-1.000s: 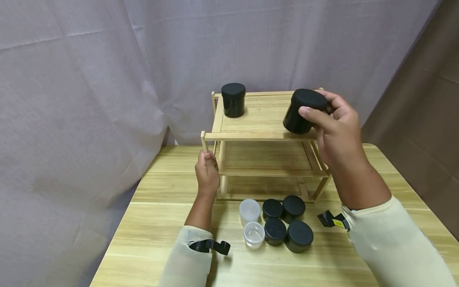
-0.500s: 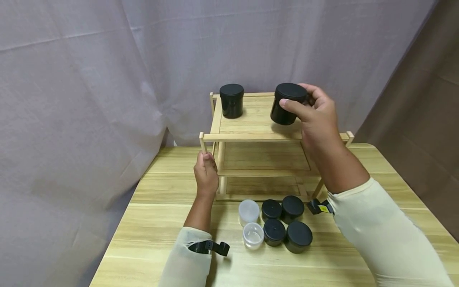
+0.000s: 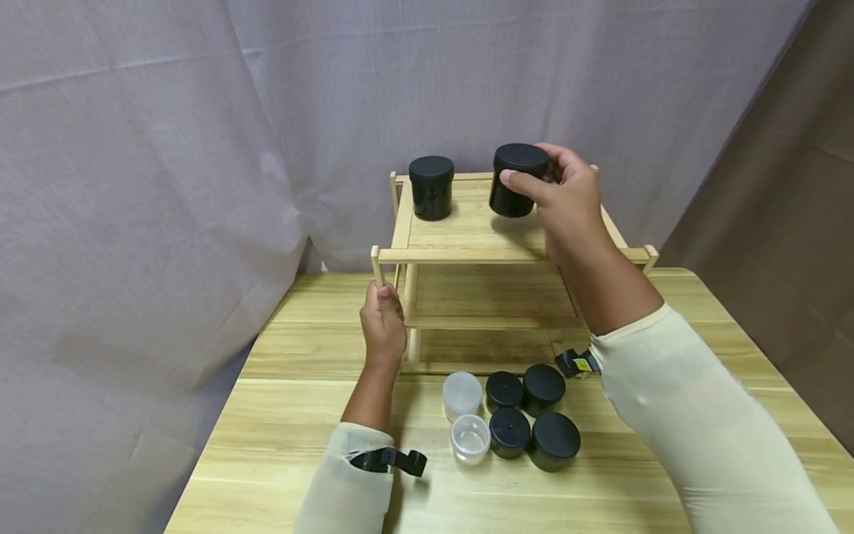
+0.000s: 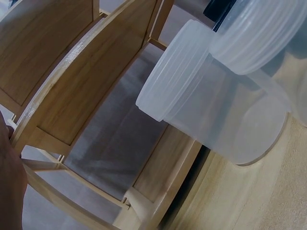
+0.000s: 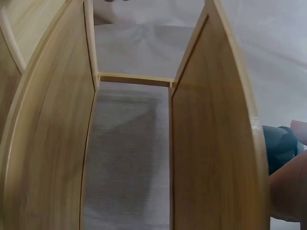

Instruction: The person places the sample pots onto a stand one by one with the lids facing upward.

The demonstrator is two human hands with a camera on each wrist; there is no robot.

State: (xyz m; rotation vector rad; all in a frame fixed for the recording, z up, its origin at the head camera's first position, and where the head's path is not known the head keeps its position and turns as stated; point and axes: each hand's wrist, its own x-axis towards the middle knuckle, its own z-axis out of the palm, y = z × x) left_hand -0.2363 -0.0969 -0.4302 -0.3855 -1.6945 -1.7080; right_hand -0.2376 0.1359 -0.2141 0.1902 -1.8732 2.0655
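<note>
My right hand (image 3: 570, 200) grips a black lidded jar (image 3: 517, 182), held upright just above the top shelf of a wooden rack (image 3: 460, 234). In the right wrist view, part of that jar (image 5: 280, 146) shows beyond the shelf edge. A second black jar (image 3: 431, 188) stands on the top shelf's left side. My left hand (image 3: 383, 322) holds the rack's front left post, below the top shelf. Only a sliver of that hand (image 4: 10, 187) appears in the left wrist view.
In front of the rack stand several black jars (image 3: 510, 432) and two clear containers (image 3: 470, 439) on the wooden table (image 3: 280, 445). A frosted jar (image 4: 216, 96) looms close in the left wrist view. Grey cloth (image 3: 200, 148) hangs behind the rack.
My right hand has carried the black jar leftward and farther back over the top shelf, toward the standing jar. My left hand has stayed on the rack post.
</note>
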